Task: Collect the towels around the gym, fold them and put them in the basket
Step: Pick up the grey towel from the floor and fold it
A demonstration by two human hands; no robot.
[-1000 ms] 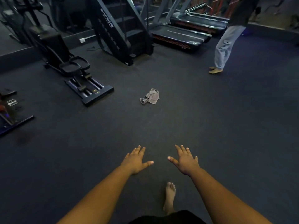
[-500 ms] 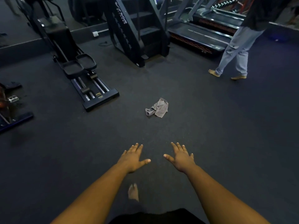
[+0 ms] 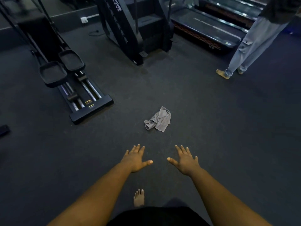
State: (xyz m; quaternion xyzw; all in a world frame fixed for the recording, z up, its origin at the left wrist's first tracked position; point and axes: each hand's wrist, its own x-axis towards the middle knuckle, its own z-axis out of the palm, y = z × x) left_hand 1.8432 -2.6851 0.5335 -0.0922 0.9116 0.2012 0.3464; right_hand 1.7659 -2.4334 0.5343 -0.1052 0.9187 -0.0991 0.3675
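Lying crumpled on the dark floor (image 3: 211, 128), a grey towel (image 3: 158, 119) is seen ahead of both hands, apart from them and touched by neither. It sits roughly on the line between the two, slightly nearer the right hand's side. The left hand (image 3: 136, 159) is held out palm down with fingers straight and spread wide, thumb pointing inward; nothing is held. The right hand (image 3: 184, 162) is stretched out the same way, fingers splayed, thumb toward the left hand, and nothing is gripped. A bare foot (image 3: 139, 197) is planted on the floor below and between the forearms.

To the left of the towel, a stepper (image 3: 71, 88) with two pedals and rails is placed, its base end near the towel but apart from it. A stair machine (image 3: 130, 35) is set behind, and treadmills (image 3: 203, 28) are ranged to its right. At the far right, a person (image 3: 249, 46) in light trousers is seen standing barefoot, well apart from the towel.
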